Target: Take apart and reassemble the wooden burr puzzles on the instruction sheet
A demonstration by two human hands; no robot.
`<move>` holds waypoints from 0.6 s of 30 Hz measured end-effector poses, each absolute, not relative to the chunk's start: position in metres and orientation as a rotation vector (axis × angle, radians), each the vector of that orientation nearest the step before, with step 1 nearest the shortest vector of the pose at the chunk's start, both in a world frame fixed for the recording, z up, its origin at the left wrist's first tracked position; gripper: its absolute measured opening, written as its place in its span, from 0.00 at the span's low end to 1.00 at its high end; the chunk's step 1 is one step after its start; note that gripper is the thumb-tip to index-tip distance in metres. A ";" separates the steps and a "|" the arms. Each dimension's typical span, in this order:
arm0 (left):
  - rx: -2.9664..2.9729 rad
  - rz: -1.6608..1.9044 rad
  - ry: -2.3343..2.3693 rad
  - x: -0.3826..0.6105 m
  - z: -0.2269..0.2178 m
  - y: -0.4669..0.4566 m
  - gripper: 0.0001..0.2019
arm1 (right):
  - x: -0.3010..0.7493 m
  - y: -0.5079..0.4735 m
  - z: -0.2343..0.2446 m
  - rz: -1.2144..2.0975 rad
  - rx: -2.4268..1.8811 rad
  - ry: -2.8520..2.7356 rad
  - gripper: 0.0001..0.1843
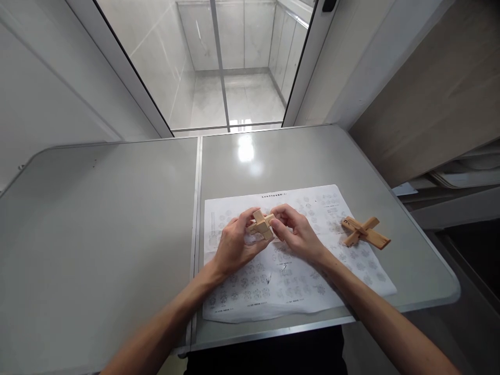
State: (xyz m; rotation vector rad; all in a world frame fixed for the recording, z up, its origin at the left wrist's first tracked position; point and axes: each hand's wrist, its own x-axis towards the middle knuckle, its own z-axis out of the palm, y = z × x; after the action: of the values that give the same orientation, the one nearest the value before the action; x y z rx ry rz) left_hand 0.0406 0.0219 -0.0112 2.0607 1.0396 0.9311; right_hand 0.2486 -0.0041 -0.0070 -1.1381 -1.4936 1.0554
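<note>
Both hands meet over a printed instruction sheet (308, 271) on the grey table (97, 234). My left hand (234, 245) and my right hand (295, 232) pinch a small wooden puzzle assembly (261, 224) of crossed light-wood bars, held just above the paper. The fingers of both hands are closed round its ends. A second wooden piece set (365, 232), crossed bars lying flat, rests on the right part of the sheet, a hand's width from my right hand.
The table is two grey panels joined by a seam (196, 208), with a rounded right corner (449, 297). Behind it stands a glass door with dark frames (219, 62). Stacked boards and papers (461, 177) lie to the right, off the table.
</note>
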 end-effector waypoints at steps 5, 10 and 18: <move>2.086 0.914 1.050 0.040 -0.010 0.023 0.27 | 0.250 -0.006 -0.009 1.045 -1.149 -1.499 0.12; 1.903 0.831 0.932 0.040 -0.002 0.024 0.26 | 0.250 -0.006 -0.014 0.983 -1.190 -1.561 0.14; 1.696 0.642 0.780 0.037 0.007 0.027 0.26 | 0.253 -0.004 -0.010 0.704 -1.123 -1.790 0.22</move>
State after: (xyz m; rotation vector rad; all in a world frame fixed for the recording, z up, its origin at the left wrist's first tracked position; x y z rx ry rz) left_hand 0.0367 0.0274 0.0070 1.6960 0.7804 0.6420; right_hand 0.2529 -0.0044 -0.0104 -1.1231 -1.7902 0.7045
